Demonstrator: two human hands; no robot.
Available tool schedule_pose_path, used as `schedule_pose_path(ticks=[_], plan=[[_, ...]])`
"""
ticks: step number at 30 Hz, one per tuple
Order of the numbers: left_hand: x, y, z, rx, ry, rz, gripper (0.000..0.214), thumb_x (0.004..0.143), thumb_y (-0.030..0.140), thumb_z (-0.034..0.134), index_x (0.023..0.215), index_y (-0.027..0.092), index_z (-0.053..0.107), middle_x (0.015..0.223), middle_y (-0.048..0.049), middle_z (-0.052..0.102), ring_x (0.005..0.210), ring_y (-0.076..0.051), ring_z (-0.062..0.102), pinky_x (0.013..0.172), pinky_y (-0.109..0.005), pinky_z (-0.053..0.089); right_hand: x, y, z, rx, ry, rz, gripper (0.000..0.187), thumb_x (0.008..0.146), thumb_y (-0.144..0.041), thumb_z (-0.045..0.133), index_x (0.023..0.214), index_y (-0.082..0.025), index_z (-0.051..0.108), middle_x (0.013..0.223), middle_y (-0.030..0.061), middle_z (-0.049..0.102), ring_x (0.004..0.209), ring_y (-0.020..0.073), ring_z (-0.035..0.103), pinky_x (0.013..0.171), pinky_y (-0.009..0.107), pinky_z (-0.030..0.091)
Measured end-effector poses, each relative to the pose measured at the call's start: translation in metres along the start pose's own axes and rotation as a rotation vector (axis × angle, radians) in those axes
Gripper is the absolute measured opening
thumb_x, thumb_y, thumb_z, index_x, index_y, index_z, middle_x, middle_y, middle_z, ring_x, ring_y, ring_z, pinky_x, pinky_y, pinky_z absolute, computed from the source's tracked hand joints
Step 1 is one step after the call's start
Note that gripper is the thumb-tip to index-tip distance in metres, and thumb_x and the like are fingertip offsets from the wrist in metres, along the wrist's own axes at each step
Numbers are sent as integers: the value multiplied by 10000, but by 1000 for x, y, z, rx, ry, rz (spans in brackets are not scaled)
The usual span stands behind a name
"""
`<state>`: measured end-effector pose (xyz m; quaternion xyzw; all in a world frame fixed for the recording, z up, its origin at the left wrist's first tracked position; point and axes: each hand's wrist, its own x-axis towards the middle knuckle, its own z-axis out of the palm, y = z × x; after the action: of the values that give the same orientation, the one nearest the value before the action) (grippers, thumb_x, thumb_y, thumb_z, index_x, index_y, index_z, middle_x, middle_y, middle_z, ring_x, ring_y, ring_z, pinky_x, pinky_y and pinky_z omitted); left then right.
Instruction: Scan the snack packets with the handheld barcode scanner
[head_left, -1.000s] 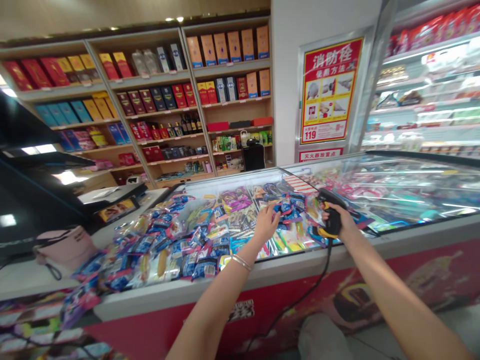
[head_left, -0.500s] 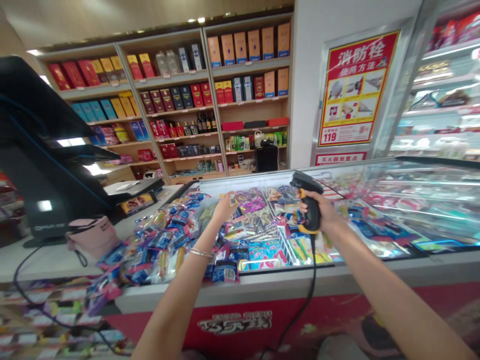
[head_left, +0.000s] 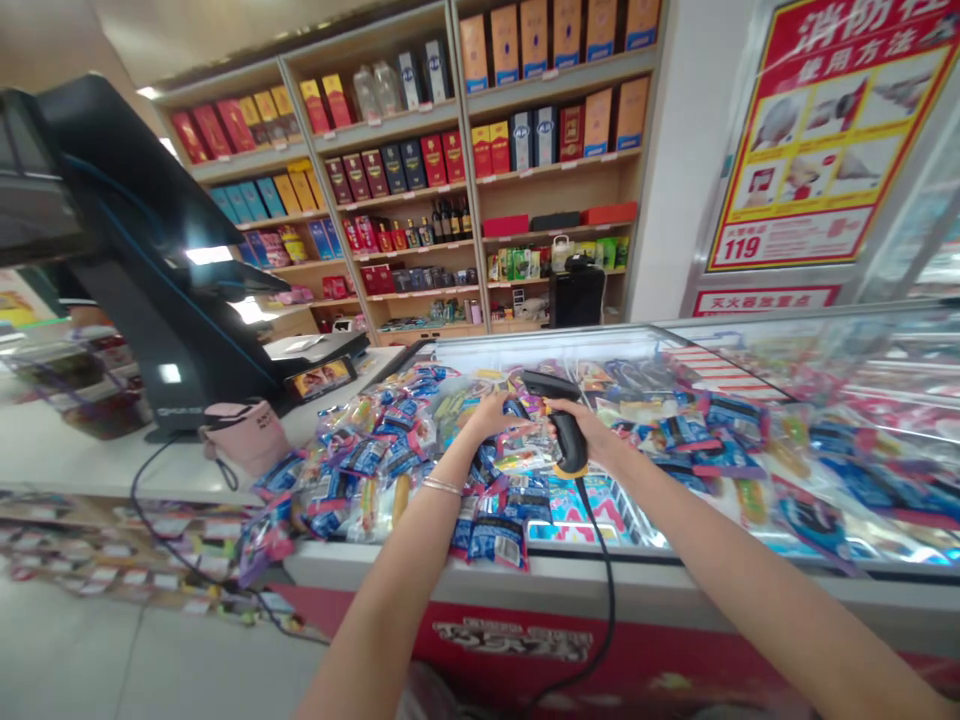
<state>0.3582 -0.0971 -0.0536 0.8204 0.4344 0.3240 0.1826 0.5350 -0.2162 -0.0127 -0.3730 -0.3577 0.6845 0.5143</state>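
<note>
Grey-rimmed and glass-topped, one long chest freezer [head_left: 352, 574] with a smooth red printed front panel [head_left: 652, 640] fills the foreground. Before it hangs a thin black cable [head_left: 606, 580], joined to a pistol-shaped black-and-yellow plastic scanner [head_left: 571, 445], whose handle the right grip [head_left: 598, 434] wraps around. Just beside it the left grip [head_left: 487, 415], with a shiny metal bracelet [head_left: 442, 485] at the wrist, curves over the goods; whether its fingers pinch anything cannot be told. Crinkled, glossy blue-and-pink packets [head_left: 371, 455] heap at the freezer's front-left corner, a few overhanging the edge; similar blue packets [head_left: 720, 455] lie toward its right side. Clear film on some shows yellow, rod-shaped contents. Under the glass lie flat pink-and-blue packages [head_left: 585, 505]. Beyond the left edge, a tapered pink holder [head_left: 251, 440] stands on the white worktop [head_left: 82, 465] near a black monitor [head_left: 157, 270]. Farther back, wooden shelves [head_left: 525, 192] hold rigid upright boxes [head_left: 534, 45] and dark glass bottles [head_left: 454, 222].
</note>
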Motion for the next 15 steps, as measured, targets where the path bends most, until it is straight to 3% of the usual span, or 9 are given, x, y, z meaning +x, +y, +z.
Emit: schedule_pose_path(ticks=[3,7,11,15], plan=[[-4,1,-9,-26,77,-77,515,507,337,825,953,155,643,989,-86,695,960,-278,627,894,-385,469,-1,7,-5,-13,23,42,151,773,-280,602,678,-165,582,470,2,542,390,103,482,348,193,380],[-11,-7,-25,-190,356,-234,507,538,299,822,974,149,609,1086,-108,668,996,-267,614,876,-371,475,4,14,-9,-95,35,51,196,793,-308,593,668,-156,596,479,28,579,406,119,517,367,203,407],[-13,-17,-35,-482,582,-413,491,600,339,799,997,155,576,1098,-108,648,952,-208,620,804,-318,503,9,20,-14,-235,-40,-15,219,781,-338,626,702,-133,634,512,55,617,448,137,564,420,215,447],[-12,-16,-37,-666,703,-476,470,568,301,824,939,157,576,975,-62,644,872,-161,621,775,-285,505,9,24,-14,-249,-117,-78,231,738,-368,676,747,-138,651,586,61,655,508,154,598,470,233,475]])
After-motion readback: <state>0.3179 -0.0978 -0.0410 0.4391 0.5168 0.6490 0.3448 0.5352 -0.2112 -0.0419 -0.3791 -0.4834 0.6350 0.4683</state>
